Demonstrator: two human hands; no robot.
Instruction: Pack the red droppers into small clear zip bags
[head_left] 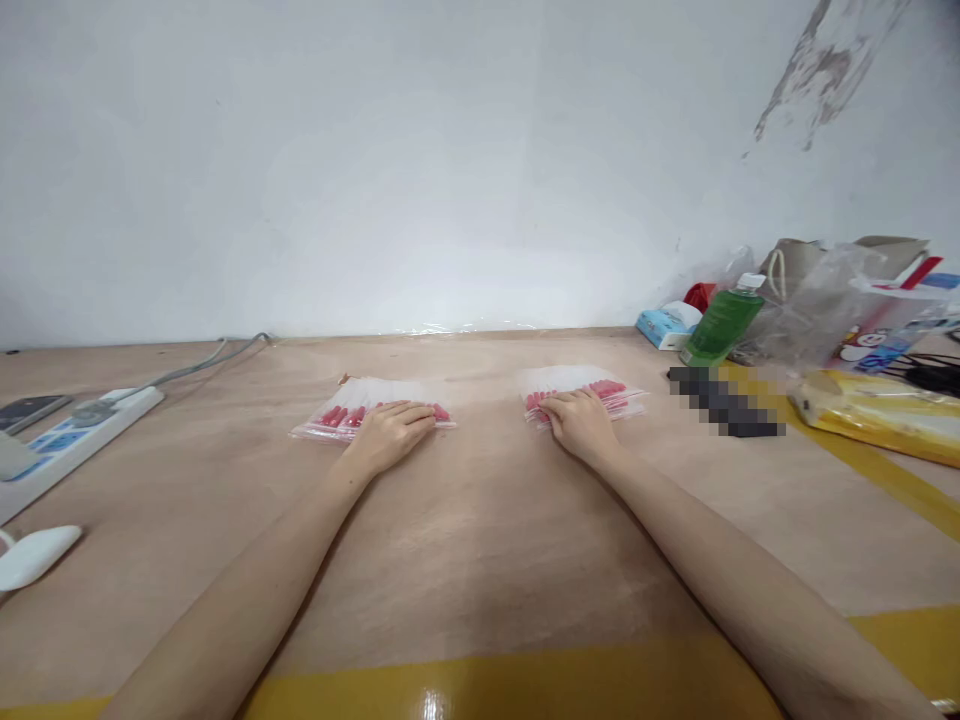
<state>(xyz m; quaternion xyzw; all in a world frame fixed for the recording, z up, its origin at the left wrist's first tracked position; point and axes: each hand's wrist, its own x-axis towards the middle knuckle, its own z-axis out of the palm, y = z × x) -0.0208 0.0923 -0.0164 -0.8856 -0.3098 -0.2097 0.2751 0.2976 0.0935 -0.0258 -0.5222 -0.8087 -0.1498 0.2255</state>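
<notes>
Two spread stacks of clear plastic bags with small red pieces inside lie on the brown table. On the left stack of bags (337,408) rests my left hand (394,432), its fingers stretched out flat over the red pieces and pointing right. My right hand (583,422) lies on the near side of the right stack of bags (570,378), fingers extended and slightly bent over the bags. Parts of both stacks are hidden under the hands. What the red pieces are is too small to tell.
At left are a white power strip (135,405), a phone (31,412) and a white charger-like object (37,558). A green bottle (724,325), a blue tissue pack (664,328), plastic bags and a yellow packet (877,412) crowd the right. A wall (450,180) stands behind.
</notes>
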